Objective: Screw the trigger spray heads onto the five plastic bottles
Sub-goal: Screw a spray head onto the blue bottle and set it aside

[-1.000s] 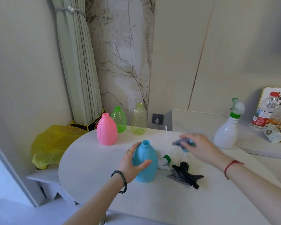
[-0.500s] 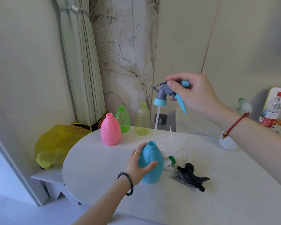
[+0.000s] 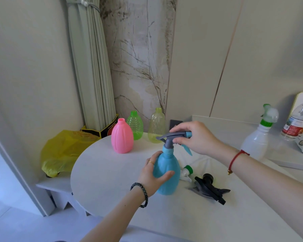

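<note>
One spray head [image 3: 171, 137], gripped by the right hand [image 3: 198, 139], is now lowered onto the blue bottle [image 3: 171, 160], gripped by the left hand [image 3: 151, 176]; screwing is probably due.

Head-worn view, forward-down over table [image 3: 112, 180]

No legible text, water bottle [image 3: 299, 119] label characters blurred (large, dark), unreadable

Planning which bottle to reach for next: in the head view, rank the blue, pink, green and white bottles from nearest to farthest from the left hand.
1. Blue bottle: gripped by the left hand itself.
2. Pink bottle: behind the hand, to its left.
3. Green bottle: just behind the pink one.
4. White bottle: far off to the right.
</note>
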A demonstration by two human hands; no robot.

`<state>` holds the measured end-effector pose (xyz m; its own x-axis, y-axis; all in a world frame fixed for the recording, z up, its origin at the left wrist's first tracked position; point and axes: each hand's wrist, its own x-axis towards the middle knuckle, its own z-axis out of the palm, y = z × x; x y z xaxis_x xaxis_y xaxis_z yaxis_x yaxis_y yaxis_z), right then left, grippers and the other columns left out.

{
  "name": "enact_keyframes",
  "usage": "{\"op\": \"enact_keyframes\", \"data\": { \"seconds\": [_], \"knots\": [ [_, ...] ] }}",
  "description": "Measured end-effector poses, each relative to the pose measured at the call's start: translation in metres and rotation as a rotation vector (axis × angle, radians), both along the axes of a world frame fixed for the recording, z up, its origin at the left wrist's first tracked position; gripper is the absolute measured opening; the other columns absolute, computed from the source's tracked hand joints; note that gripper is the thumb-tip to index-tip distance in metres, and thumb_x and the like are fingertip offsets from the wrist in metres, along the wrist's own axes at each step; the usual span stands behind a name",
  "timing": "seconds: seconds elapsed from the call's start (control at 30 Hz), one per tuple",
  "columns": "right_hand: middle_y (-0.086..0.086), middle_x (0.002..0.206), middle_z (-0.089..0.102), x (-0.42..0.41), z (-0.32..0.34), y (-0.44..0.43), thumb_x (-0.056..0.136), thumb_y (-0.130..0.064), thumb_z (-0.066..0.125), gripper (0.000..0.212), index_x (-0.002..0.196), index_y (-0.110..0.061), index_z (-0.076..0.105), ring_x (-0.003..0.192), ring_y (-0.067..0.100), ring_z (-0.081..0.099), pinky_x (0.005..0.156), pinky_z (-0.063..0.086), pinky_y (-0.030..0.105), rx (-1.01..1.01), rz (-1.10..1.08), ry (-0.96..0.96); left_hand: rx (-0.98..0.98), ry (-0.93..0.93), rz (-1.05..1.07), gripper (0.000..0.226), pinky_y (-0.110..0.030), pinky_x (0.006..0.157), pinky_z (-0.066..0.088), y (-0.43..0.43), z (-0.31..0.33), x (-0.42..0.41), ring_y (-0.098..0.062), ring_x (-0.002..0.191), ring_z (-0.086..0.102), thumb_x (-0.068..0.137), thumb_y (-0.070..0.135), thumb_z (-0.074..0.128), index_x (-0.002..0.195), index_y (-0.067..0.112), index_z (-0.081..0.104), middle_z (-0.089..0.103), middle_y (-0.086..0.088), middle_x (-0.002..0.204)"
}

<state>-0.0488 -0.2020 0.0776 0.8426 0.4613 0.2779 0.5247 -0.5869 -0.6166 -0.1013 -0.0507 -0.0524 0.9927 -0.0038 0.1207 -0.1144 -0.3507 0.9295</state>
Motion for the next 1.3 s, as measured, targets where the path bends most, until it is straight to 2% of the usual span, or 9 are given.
{"op": "enact_keyframes", "data": {
  "seconds": [0.13, 0.23, 0.4, 0.53, 0.83, 0.93, 1.03, 1.2, 1.3],
  "knots": [
    [0.002, 0.086, 0.072, 0.001, 0.015, 0.000, 0.075, -0.011, 0.069, 0.019, 0.090, -0.021, 0.070, 0.081, 0.017, 0.065, 0.072, 0.051, 0.024, -0.278, 0.080, 0.050, -0.003, -0.006, 0.010, 0.056, 0.003, 0.066, 0.032, 0.000, -0.003, 0.001, 0.023, 0.096, 0.036, 0.071, 0.045, 0.066, 0.096, 0.070, 0.022, 0.036, 0.020, 0.118],
    [0.007, 0.076, 0.073, -0.004, 0.022, 0.007, 0.070, -0.013, 0.069, 0.013, 0.081, -0.019, 0.071, 0.073, 0.022, 0.066, 0.066, 0.054, 0.032, -0.384, 0.051, 0.027, -0.030, -0.008, 0.007, 0.055, -0.006, 0.075, 0.033, 0.000, -0.004, 0.003, 0.018, 0.099, 0.038, 0.071, 0.044, 0.066, 0.098, 0.068, 0.025, 0.037, 0.017, 0.121],
    [0.013, 0.060, 0.060, -0.012, 0.031, 0.031, 0.070, -0.008, 0.059, 0.018, 0.077, 0.005, 0.069, 0.049, 0.024, 0.057, 0.042, 0.045, 0.024, -0.612, -0.013, 0.072, -0.037, -0.015, 0.004, 0.055, -0.018, 0.083, 0.037, 0.000, -0.003, 0.003, 0.008, 0.099, 0.043, 0.071, 0.041, 0.068, 0.101, 0.062, 0.026, 0.039, 0.012, 0.123],
    [0.010, 0.068, 0.055, -0.012, 0.041, 0.040, 0.075, -0.006, 0.059, 0.016, 0.086, -0.001, 0.070, 0.062, 0.023, 0.050, 0.045, 0.037, 0.022, -0.747, 0.037, 0.032, -0.021, -0.026, -0.005, 0.055, -0.021, 0.086, 0.037, -0.001, -0.001, 0.002, 0.004, 0.099, 0.043, 0.070, 0.042, 0.068, 0.101, 0.062, 0.026, 0.038, 0.012, 0.123],
    [0.020, 0.061, 0.062, -0.008, 0.037, 0.042, 0.088, -0.025, 0.052, 0.032, 0.079, 0.004, 0.058, 0.044, 0.024, 0.063, 0.045, 0.055, 0.029, -0.622, -0.054, 0.357, -0.017, -0.029, 0.002, 0.058, -0.021, 0.086, 0.037, -0.001, 0.000, 0.001, -0.003, 0.104, 0.042, 0.072, 0.040, 0.067, 0.105, 0.058, 0.024, 0.037, 0.011, 0.121],
    [0.017, 0.093, 0.058, -0.002, 0.045, 0.039, 0.095, -0.012, 0.030, 0.025, 0.094, -0.007, 0.054, 0.077, 0.034, 0.068, 0.056, 0.058, 0.036, -0.666, 0.012, 0.253, -0.023, -0.024, -0.006, 0.056, -0.020, 0.086, 0.037, 0.000, 0.001, 0.000, 0.000, 0.101, 0.043, 0.072, 0.039, 0.067, 0.102, 0.060, 0.024, 0.037, 0.012, 0.120],
    [0.005, 0.125, 0.052, 0.001, 0.057, 0.031, 0.088, 0.001, 0.036, 0.048, 0.124, -0.027, 0.051, 0.099, 0.025, 0.058, 0.082, 0.053, 0.039, -0.816, 0.165, 0.098, -0.027, -0.024, -0.007, 0.057, -0.020, 0.085, 0.037, -0.001, 0.001, 0.000, 0.004, 0.098, 0.043, 0.073, 0.038, 0.067, 0.104, 0.059, 0.024, 0.037, 0.012, 0.120],
    [0.005, 0.101, 0.071, -0.002, 0.048, 0.030, 0.083, -0.006, 0.054, 0.022, 0.100, -0.011, 0.067, 0.096, 0.021, 0.063, 0.081, 0.049, 0.029, -0.808, 0.262, -0.014, -0.014, -0.026, -0.004, 0.059, -0.014, 0.078, 0.038, 0.000, 0.000, 0.000, 0.005, 0.097, 0.043, 0.072, 0.041, 0.067, 0.110, 0.056, 0.025, 0.037, 0.013, 0.122],
    [0.006, 0.083, 0.069, 0.003, 0.045, 0.034, 0.082, -0.013, 0.060, 0.008, 0.086, -0.009, 0.065, 0.077, 0.022, 0.057, 0.058, 0.044, 0.024, -0.859, 0.278, -0.048, -0.028, -0.021, 0.011, 0.060, -0.019, 0.081, 0.039, -0.001, -0.001, 0.000, 0.000, 0.100, 0.044, 0.071, 0.041, 0.068, 0.115, 0.051, 0.028, 0.040, 0.009, 0.125]
  ]
}}
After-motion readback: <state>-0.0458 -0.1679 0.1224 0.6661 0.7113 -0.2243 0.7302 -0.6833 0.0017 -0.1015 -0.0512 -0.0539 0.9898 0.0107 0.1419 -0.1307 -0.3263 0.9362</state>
